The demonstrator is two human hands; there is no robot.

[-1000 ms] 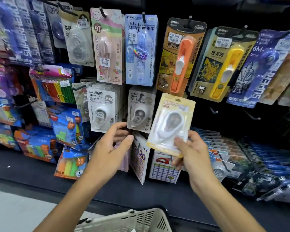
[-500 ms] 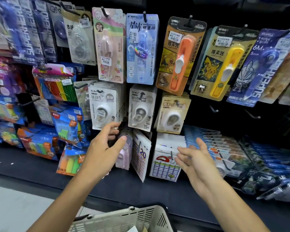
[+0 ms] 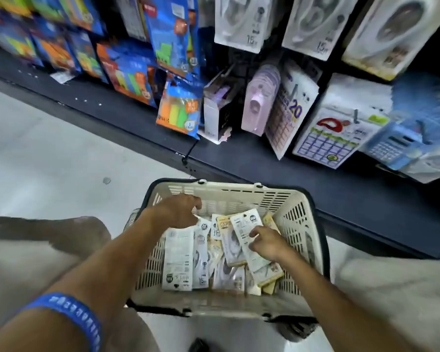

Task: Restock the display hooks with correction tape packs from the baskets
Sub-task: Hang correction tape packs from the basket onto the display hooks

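Head view looked down into a cream plastic basket (image 3: 300,214) standing on the pale floor (image 3: 48,158) in front of the dark lower shelf (image 3: 264,168). Inside it lay a loose heap of correction tape packs (image 3: 224,265), white and pale yellow cards, some face up and some showing printed backs. One long white pack (image 3: 177,260) lay flat along the basket's left side.

Right hand (image 3: 268,242) was down inside the basket, fingers curled and pinching the edge of a white pack (image 3: 247,235) that sat tilted on top of the heap. Left hand (image 3: 178,210) hovered over the basket's left interior with fingers loosely bent downward, holding nothing; whether its fingertips touched a pack could not be told. A blue wristband (image 3: 69,313) circled the left forearm.

Above the shelf, three white tape packs (image 3: 315,21) hung on the display, with calendars (image 3: 325,143) and blue packets (image 3: 127,69) beside them.

Against the frame half a second earlier, the view had dropped from the hooks to the basket, and both hands, then raised and empty at the display, had come down into it.
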